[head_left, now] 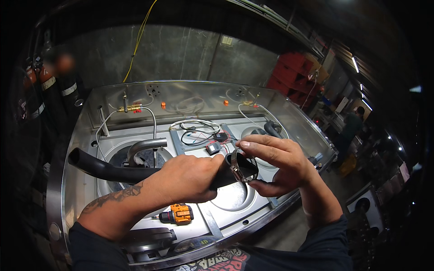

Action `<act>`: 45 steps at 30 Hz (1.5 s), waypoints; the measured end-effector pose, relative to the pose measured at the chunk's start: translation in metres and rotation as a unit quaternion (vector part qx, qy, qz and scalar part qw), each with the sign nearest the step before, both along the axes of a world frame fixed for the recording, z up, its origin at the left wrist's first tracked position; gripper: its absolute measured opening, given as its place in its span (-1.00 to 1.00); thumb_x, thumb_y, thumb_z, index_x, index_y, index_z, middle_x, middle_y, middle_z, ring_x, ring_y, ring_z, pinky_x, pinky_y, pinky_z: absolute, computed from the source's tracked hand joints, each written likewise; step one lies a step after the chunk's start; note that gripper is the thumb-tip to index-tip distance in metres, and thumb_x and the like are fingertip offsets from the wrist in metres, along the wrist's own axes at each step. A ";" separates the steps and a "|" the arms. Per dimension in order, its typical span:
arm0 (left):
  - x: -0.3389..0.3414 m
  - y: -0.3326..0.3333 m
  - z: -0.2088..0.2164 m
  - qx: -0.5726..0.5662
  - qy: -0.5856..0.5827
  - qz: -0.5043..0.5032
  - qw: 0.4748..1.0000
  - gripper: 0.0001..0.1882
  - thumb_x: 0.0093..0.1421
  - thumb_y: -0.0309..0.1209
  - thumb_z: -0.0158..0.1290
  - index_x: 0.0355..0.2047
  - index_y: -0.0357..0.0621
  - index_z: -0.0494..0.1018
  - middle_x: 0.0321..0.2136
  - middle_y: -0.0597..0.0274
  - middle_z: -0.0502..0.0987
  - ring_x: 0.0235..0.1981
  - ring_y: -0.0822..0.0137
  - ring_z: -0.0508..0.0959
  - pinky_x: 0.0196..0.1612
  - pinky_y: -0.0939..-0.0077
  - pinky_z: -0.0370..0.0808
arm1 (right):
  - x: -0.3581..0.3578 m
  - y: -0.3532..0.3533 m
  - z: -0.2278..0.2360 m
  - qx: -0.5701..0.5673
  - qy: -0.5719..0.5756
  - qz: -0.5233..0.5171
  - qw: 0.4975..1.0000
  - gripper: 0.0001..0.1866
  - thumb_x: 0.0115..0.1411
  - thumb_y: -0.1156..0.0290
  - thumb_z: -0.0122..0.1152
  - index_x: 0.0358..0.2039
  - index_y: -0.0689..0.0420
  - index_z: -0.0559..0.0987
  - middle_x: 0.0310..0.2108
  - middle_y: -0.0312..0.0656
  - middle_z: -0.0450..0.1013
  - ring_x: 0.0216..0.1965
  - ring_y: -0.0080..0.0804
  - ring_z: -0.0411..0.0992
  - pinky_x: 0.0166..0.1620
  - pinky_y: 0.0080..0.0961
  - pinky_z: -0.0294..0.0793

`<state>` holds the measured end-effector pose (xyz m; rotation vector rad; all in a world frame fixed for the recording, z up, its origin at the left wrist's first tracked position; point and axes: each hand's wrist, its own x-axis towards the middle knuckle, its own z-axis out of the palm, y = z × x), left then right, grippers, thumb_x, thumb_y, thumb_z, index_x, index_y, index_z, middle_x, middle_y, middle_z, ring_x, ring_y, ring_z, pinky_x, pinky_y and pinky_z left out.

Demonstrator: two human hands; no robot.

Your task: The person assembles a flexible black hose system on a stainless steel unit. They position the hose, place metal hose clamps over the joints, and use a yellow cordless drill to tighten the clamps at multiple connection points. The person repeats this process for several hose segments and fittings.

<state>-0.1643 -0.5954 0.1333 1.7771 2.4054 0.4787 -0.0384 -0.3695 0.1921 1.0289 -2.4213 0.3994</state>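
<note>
My left hand (192,177) is closed around a curved black rubber hose (110,173), held above a steel housing. One end of the hose sticks out to the left; its open end points right, past my fist. Around that open end sits a metal hose clamp (234,167) with a worm screw. My right hand (285,165) spans the clamp, fingertips at its top edge and thumb beside its screw. Below the hose, a bent metal pipe (151,143) rises from a round opening.
A yellow and black cordless drill (181,214) lies inside the steel housing (181,92) near its front edge. Coiled cables (194,126) and a small grey box (213,148) rest mid-housing. Brass valves (130,108) line the back. Red crates (291,72) and a person (352,126) are at right.
</note>
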 end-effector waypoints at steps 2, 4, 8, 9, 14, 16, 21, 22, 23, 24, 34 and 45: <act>-0.001 -0.002 0.002 -0.005 0.005 0.011 1.000 -0.44 0.06 -0.21 0.32 -0.02 -0.18 0.37 -0.33 -0.09 0.69 -0.28 -0.15 0.71 -0.20 -0.02 0.66 | -0.001 -0.004 0.002 -0.014 -0.027 0.002 1.000 -0.20 -0.02 0.45 0.48 0.29 0.28 0.50 0.15 0.15 0.49 -0.01 -0.03 0.62 0.03 -0.28 0.66; -0.003 -0.003 0.003 -0.002 0.012 0.023 1.000 -0.46 0.07 -0.22 0.31 -0.03 -0.19 0.38 -0.33 -0.10 0.69 -0.27 -0.15 0.71 -0.19 -0.02 0.66 | 0.001 -0.010 0.003 -0.021 -0.051 -0.008 0.998 -0.19 0.01 0.44 0.47 0.34 0.24 0.47 0.18 0.15 0.46 0.05 0.06 0.60 0.09 -0.19 0.64; -0.007 -0.001 -0.005 -0.012 0.007 0.035 0.999 -0.47 0.08 -0.22 0.31 -0.04 -0.23 0.37 -0.34 -0.12 0.68 -0.28 -0.17 0.71 -0.19 -0.02 0.66 | 0.011 -0.026 0.001 0.041 -0.060 -0.139 0.988 -0.29 -0.02 0.44 0.46 0.22 0.16 0.55 0.07 0.13 0.44 -0.07 -0.01 0.61 -0.03 -0.25 0.65; -0.008 0.000 -0.010 0.011 0.002 0.035 0.999 -0.46 0.09 -0.23 0.30 -0.04 -0.24 0.37 -0.35 -0.12 0.68 -0.28 -0.17 0.71 -0.20 -0.03 0.66 | 0.015 -0.028 0.002 0.045 -0.050 -0.167 0.984 -0.44 -0.03 0.54 0.42 0.07 0.14 0.59 0.01 0.07 0.46 -0.13 -0.07 0.62 -0.09 -0.30 0.65; -0.014 0.009 -0.033 0.087 -0.001 0.056 0.995 -0.45 0.12 -0.23 0.29 -0.01 -0.25 0.33 -0.33 -0.12 0.67 -0.28 -0.18 0.70 -0.18 -0.05 0.65 | 0.016 -0.019 0.004 -0.121 0.091 -0.118 0.981 -0.80 0.07 0.81 0.29 -0.30 0.28 0.56 -0.16 0.01 0.54 -0.23 -0.37 0.64 -0.15 -0.45 0.66; -0.011 0.014 -0.039 0.112 -0.004 0.054 0.992 -0.45 0.14 -0.23 0.29 0.00 -0.22 0.32 -0.31 -0.12 0.65 -0.26 -0.18 0.70 -0.17 -0.06 0.64 | 0.007 -0.014 -0.008 -0.127 0.190 -0.192 0.954 -0.85 0.12 0.80 0.25 -0.33 0.30 0.53 -0.13 0.05 0.56 -0.25 -0.36 0.64 -0.11 -0.46 0.65; -0.014 0.026 -0.044 0.218 -0.066 0.004 0.974 -0.48 0.14 -0.22 0.31 0.04 -0.06 0.39 -0.27 -0.01 0.65 -0.20 -0.11 0.70 -0.13 -0.01 0.63 | -0.012 0.001 -0.039 -0.320 -0.053 -0.252 0.912 -0.92 0.15 0.65 0.23 -0.40 0.28 0.48 -0.17 -0.02 0.62 -0.28 -0.41 0.61 -0.22 -0.54 0.58; -0.018 0.029 -0.045 0.255 -0.078 -0.010 0.964 -0.49 0.13 -0.22 0.31 0.05 -0.02 0.41 -0.26 0.02 0.65 -0.19 -0.09 0.70 -0.13 0.00 0.62 | -0.015 0.004 -0.041 -0.397 -0.134 -0.274 0.865 -0.88 0.08 0.61 0.29 -0.42 0.27 0.49 -0.22 -0.07 0.64 -0.32 -0.39 0.60 -0.25 -0.53 0.55; -0.028 0.030 -0.045 0.297 -0.113 -0.027 0.948 -0.48 0.10 -0.24 0.36 0.05 0.03 0.46 -0.25 0.06 0.66 -0.19 -0.05 0.69 -0.13 0.07 0.62 | -0.015 0.007 -0.042 -0.493 -0.246 -0.214 0.806 -0.87 0.13 0.58 0.31 -0.43 0.26 0.50 -0.24 -0.07 0.63 -0.30 -0.42 0.64 -0.25 -0.53 0.63; -0.039 0.031 -0.045 0.339 -0.107 -0.057 0.933 -0.48 0.10 -0.26 0.38 0.04 -0.02 0.45 -0.26 0.05 0.66 -0.24 -0.03 0.69 -0.14 0.17 0.62 | -0.015 0.009 -0.042 -0.517 -0.316 -0.187 0.773 -0.87 0.24 0.57 0.26 -0.43 0.25 0.50 -0.20 0.02 0.61 -0.24 -0.28 0.69 -0.25 -0.39 0.74; -0.078 0.039 -0.025 0.639 -0.020 -0.128 0.758 -0.29 0.06 -0.59 0.39 0.18 -0.06 0.30 -0.10 0.16 0.47 -0.12 0.32 0.56 0.03 0.35 0.56 | -0.019 -0.006 -0.056 -0.624 -0.326 -0.084 0.705 -0.76 0.50 0.26 0.18 -0.21 0.20 0.54 -0.10 -0.03 0.63 -0.34 -0.36 0.67 -0.35 -0.44 0.73; -0.056 0.024 -0.019 0.488 0.076 0.012 0.869 -0.58 -0.14 -0.50 0.45 -0.24 -0.16 0.54 -0.28 0.17 0.54 -0.27 0.18 0.62 -0.25 0.37 0.57 | -0.038 -0.039 -0.065 -0.660 -0.146 0.002 0.737 -0.58 0.59 0.06 -0.07 -0.22 0.15 0.52 -0.32 -0.20 0.57 -0.42 -0.49 0.57 -0.34 -0.53 0.60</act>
